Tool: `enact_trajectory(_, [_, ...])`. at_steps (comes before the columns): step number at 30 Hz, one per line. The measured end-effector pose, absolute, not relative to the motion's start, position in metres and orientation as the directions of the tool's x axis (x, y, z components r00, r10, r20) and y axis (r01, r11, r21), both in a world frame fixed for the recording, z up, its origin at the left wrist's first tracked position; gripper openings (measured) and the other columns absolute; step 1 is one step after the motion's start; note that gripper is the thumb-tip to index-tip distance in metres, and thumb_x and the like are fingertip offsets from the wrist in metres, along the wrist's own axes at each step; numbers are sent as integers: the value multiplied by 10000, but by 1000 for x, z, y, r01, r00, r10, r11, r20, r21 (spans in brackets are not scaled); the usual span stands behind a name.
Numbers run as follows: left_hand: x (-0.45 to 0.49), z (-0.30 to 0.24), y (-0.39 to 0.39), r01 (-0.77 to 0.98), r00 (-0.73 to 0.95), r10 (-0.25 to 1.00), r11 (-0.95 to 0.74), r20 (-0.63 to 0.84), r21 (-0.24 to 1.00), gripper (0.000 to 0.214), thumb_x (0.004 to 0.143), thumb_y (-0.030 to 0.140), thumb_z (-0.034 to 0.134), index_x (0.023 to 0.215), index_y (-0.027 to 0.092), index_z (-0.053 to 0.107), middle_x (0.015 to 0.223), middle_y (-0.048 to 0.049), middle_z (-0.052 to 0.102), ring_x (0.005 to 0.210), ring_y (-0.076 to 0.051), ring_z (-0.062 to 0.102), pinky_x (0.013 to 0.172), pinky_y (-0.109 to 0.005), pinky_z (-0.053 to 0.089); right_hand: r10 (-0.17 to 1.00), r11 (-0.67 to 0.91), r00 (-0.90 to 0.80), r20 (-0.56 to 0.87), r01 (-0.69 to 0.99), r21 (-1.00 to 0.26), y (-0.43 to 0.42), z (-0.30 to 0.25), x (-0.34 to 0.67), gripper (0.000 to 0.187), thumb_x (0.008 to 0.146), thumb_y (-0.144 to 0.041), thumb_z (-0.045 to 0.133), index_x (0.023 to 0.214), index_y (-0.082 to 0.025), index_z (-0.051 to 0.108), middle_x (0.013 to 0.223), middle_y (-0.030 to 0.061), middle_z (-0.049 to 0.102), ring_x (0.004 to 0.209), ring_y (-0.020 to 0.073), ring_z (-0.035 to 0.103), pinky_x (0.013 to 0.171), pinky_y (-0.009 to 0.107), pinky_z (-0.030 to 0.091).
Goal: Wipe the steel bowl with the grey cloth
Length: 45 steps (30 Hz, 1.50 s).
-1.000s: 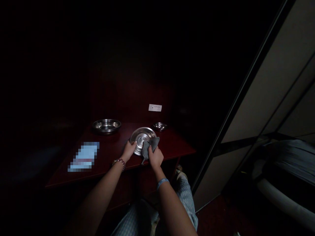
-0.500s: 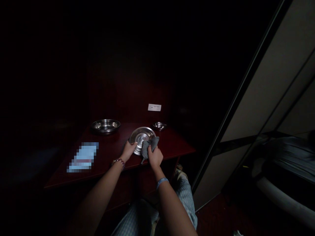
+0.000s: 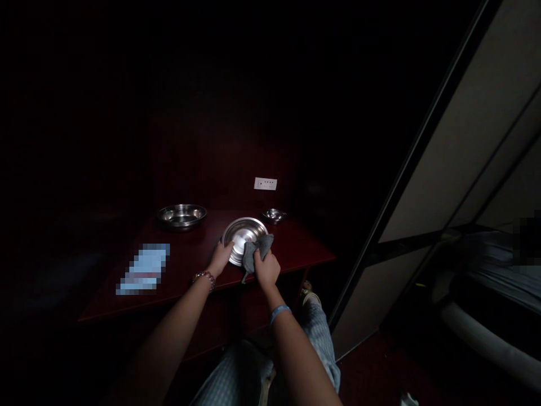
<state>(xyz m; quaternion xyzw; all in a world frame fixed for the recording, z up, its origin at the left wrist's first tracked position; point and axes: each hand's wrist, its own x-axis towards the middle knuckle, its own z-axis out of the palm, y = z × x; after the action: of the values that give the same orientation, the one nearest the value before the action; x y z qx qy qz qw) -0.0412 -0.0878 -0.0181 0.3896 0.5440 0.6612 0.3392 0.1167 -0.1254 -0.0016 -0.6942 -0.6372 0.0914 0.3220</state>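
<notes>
A round steel plate (image 3: pixel 243 232) is tipped up toward me above the dark red table (image 3: pixel 190 270). My left hand (image 3: pixel 220 259) grips its left rim, fingers curled over the edge. My right hand (image 3: pixel 266 269) is closed on a grey cloth (image 3: pixel 257 251) pressed against the plate's lower right side. A bead bracelet is on my left wrist and a blue band on my right.
A wider steel bowl (image 3: pixel 181 215) sits at the back left of the table, a small steel bowl (image 3: pixel 274 215) at the back right. A white socket plate (image 3: pixel 265 183) is on the wall behind. A blurred pale sheet (image 3: pixel 143 269) lies left. A sliding panel (image 3: pixel 443 146) stands to the right.
The plate and both hands stay almost in place; the cloth has shifted slightly on the plate's lower right.
</notes>
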Motion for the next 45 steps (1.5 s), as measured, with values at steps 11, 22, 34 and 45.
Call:
enact_trajectory(11, [-40, -15, -92, -1, -462, 872, -183, 162, 983, 137, 764, 246, 686, 880, 172, 674, 955, -137, 779, 1012, -304, 737, 991, -421, 548, 939, 28, 180, 294, 809, -587, -122, -6, 117, 419, 1059, -428, 460, 1279, -158, 693, 1092, 148, 778, 1008, 251, 752, 853, 289, 519])
enact_trajectory(22, [-40, -15, -90, -14, -461, 874, -178, 151, 984, 154, 784, 229, 683, 916, 150, 685, 1041, -166, 784, 1077, -303, 733, 1033, -425, 529, 939, 28, 180, 294, 810, -585, -124, -3, 116, 418, 1060, -417, 466, 1278, -136, 687, 1093, 161, 773, 1003, 250, 752, 849, 293, 516])
enact_trajectory(34, [-37, -7, -99, 38, -458, 876, -150, 151, 988, 170, 829, 200, 636, 974, 136, 699, 1064, -157, 791, 1055, -285, 747, 998, -384, 563, 945, 34, 168, 281, 804, -594, -124, -4, 117, 440, 1065, -433, 449, 1318, -143, 662, 1135, 166, 761, 1045, 267, 740, 884, 314, 512])
enact_trajectory(45, [-38, -7, -100, 162, -415, 889, -140, 196, 977, 236, 838, 203, 588, 1019, 114, 709, 1094, -171, 787, 1078, -293, 741, 993, -380, 557, 960, 23, 157, 232, 780, -625, -124, 0, 120, 450, 1058, -447, 449, 1311, -149, 673, 1162, 165, 760, 1101, 272, 728, 965, 334, 509])
